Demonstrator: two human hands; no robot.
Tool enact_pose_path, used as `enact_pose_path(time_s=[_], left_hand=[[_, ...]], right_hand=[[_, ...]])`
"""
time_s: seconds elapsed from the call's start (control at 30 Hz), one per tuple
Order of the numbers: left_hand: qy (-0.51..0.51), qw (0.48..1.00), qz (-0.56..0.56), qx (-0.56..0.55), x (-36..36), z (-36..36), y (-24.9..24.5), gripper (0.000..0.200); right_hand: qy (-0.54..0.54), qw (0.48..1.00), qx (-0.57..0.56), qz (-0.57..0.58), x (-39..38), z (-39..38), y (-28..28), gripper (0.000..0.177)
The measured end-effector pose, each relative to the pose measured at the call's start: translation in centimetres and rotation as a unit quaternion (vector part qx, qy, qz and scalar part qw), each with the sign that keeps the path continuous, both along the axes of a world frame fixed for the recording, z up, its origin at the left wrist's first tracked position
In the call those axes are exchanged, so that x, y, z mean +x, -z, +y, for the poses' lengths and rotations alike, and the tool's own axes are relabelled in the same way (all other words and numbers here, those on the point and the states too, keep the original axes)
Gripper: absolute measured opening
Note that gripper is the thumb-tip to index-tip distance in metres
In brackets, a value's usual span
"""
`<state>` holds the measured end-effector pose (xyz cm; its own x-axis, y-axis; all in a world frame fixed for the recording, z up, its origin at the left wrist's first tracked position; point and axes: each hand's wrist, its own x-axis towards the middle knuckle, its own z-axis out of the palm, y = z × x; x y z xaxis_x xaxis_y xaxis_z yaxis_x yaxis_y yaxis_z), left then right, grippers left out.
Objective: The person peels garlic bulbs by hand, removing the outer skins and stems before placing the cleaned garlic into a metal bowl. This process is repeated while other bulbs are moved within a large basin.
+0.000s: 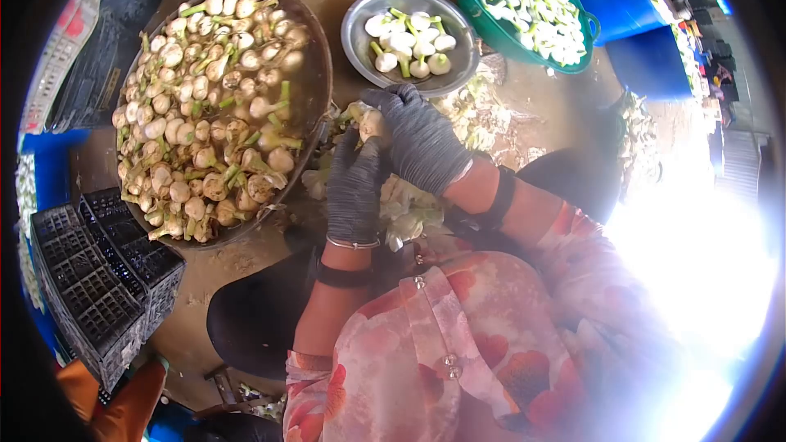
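Both of my hands wear dark grey gloves and meet in front of my chest. My left hand (pixel 355 188) is closed round a dirt-stained garlic bulb (pixel 372 124), its thumb and fingers on the lower part. My right hand (pixel 422 137) curls over the bulb's right side, its fingertips at the top. Whether a small tool is inside its grip is hidden. Just beyond my hands, a steel bowl (pixel 354 42) holds several clean white bulbs (pixel 413 39) with short green stems. To the left, a wide brown tub (pixel 326 57) is full of unpeeled garlic bulbs (pixel 192 127) in murky water.
A green basin (pixel 471 12) of white bulbs stands at the far right, by blue tubs (pixel 647 61). Peeled skins (pixel 479 119) lie heaped below and beyond my hands. Black crates (pixel 102 278) sit at left, near another person's orange-clad leg (pixel 127 401). Glare washes out the right side.
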<state>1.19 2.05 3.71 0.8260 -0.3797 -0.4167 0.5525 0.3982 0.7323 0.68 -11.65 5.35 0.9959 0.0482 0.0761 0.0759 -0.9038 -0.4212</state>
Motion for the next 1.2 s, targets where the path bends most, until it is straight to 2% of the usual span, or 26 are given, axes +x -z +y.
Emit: enact_pose_path(time_s=[0.1,0.13,0.17,0.23,0.27,0.37,0.4,0.5,0.57,0.67,0.77,0.83,0.9,0.93,0.97,1.0,1.03,1.07,1.1,1.13,1.2], left_hand=[[-0.003,0.998,-0.058,-0.011,-0.9,-1.2,-0.3,0.052],[0.01,0.996,-0.084,-0.015,-1.0,-1.3,-0.4,0.051],[0.023,0.993,-0.111,-0.02,-1.2,-1.5,-0.5,0.051],[0.031,0.995,-0.072,-0.064,-1.8,-2.0,0.3,0.052],[0.035,0.994,-0.053,-0.086,-2.1,-2.2,0.5,0.052],[0.032,0.993,-0.098,-0.054,-2.1,-3.0,0.1,0.053],[0.035,0.993,-0.109,-0.026,-2.1,-3.2,-0.1,0.053],[0.056,0.983,-0.152,0.082,-2.0,-4.0,-1.1,0.054],[0.081,0.96,-0.194,0.185,-1.9,-4.4,-2.1,0.054],[0.104,0.921,-0.286,0.242,-2.0,-4.3,-1.1,0.056],[0.085,0.958,-0.191,0.198,-2.1,-5.1,-2.1,0.054],[0.118,0.906,-0.306,0.267,-1.9,-4.5,-2.1,0.052],[0.128,0.906,-0.329,0.234,-1.7,-4.1,-2.0,0.05],[0.122,0.933,-0.293,0.168,-1.6,-3.9,-1.9,0.049],[0.13,0.936,-0.287,0.158,-1.4,-3.7,-1.4,0.049],[0.138,0.938,-0.28,0.148,-1.1,-3.4,-1.0,0.048],[0.146,0.941,-0.274,0.139,-0.9,-3.2,-0.5,0.048],[0.157,0.927,-0.302,0.159,-0.6,-2.9,-0.3,0.047],[0.167,0.895,-0.359,0.205,-0.6,-2.9,-0.9,0.048],[0.172,0.859,-0.413,0.25,-0.4,-3.1,-2.1,0.049],[0.18,0.747,-0.532,0.354,-0.6,-3.3,-3.8,0.052]], right_hand=[[0.041,0.989,0.14,-0.031,-2.7,-1.1,-1.7,0.074],[0.041,0.987,0.134,-0.084,-3.3,-1.3,-1.4,0.062],[0.041,0.978,0.193,-0.06,-3.9,-1.9,-1.4,0.061],[0.039,0.951,0.308,-0.014,-4.8,-3.3,-2.0,0.061],[0.052,0.945,0.323,0.004,-5.2,-3.9,-2.7,0.05],[0.084,0.959,0.261,-0.068,-5.9,-5.5,-2.2,0.033],[0.127,0.953,0.267,-0.072,-5.8,-5.6,-2.5,0.019],[0.118,0.976,0.153,-0.101,-5.6,-6.4,-2.7,0.018],[0.12,0.977,0.126,-0.125,-5.5,-6.4,-1.6,0.015],[0.12,0.983,0.084,-0.114,-5.1,-6.4,-0.8,0.017],[0.125,0.983,0.098,-0.093,-4.8,-6.5,-0.4,0.018],[0.162,0.965,0.207,-0.007,-4.7,-6.8,-0.8,0.021],[0.198,0.924,0.32,0.066,-4.7,-7.4,-0.3,0.023],[0.216,0.895,0.377,0.098,-4.6,-8.0,1.0,0.025],[0.231,0.862,0.433,0.128,-4.4,-8.8,2.0,0.026],[0.24,0.856,0.428,0.161,-4.5,-9.6,2.1,0.029],[0.271,0.872,0.353,0.204,-4.2,-10.4,2.8,0.03],[0.276,0.902,0.269,0.194,-4.3,-11.1,3.3,0.029],[0.278,0.925,0.183,0.183,-4.6,-11.6,3.4,0.029],[0.286,0.933,0.168,0.142,-4.7,-11.5,2.1,0.029],[0.265,0.958,0.105,0.035,-4.9,-10.7,-0.5,0.027]])
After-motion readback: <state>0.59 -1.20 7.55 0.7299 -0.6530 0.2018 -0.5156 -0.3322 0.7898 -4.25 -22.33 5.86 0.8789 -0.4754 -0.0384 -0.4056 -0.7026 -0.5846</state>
